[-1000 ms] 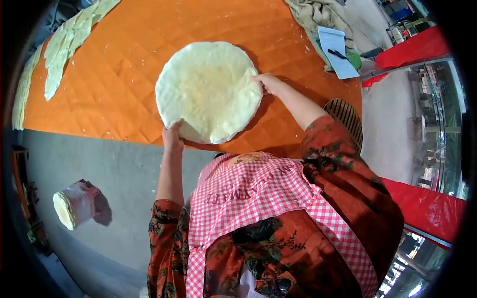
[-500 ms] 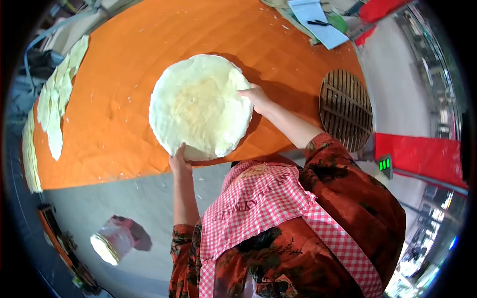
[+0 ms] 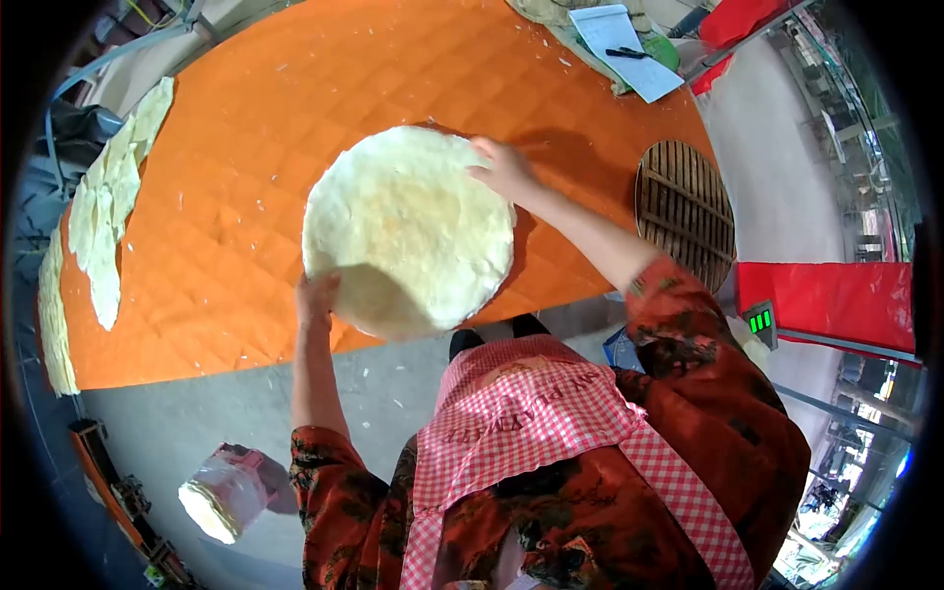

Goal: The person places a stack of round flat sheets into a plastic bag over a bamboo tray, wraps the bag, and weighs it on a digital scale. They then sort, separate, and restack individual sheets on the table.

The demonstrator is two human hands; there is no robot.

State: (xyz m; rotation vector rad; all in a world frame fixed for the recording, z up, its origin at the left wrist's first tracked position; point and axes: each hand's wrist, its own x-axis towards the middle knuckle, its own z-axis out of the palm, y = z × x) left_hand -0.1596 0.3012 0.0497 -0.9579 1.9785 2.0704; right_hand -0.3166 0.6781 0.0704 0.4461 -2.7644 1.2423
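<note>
A large round pale flatbread or dough sheet (image 3: 408,231), faintly browned in the middle, lies near the front edge of the orange tabletop (image 3: 236,197). My left hand (image 3: 318,298) is at its lower-left edge, fingers over the rim, and a shadow falls on the sheet beside it. At the upper right, my right hand (image 3: 504,170) rests on or just above the rim with its fingers apart. Whether the right fingertips touch the sheet is hard to tell.
Irregular pale sheets (image 3: 106,211) lie at the table's left end. A slatted round board (image 3: 685,211) stands at the right edge. Notepad (image 3: 644,74) and pen (image 3: 627,53) lie on cloth at the back right. A wrapped stack (image 3: 228,492) is on the floor.
The round sheet now lies slightly lower and flatter in view. My right hand has loosened from its edge and moved up along the rim; my left hand has shifted left along the lower rim.
</note>
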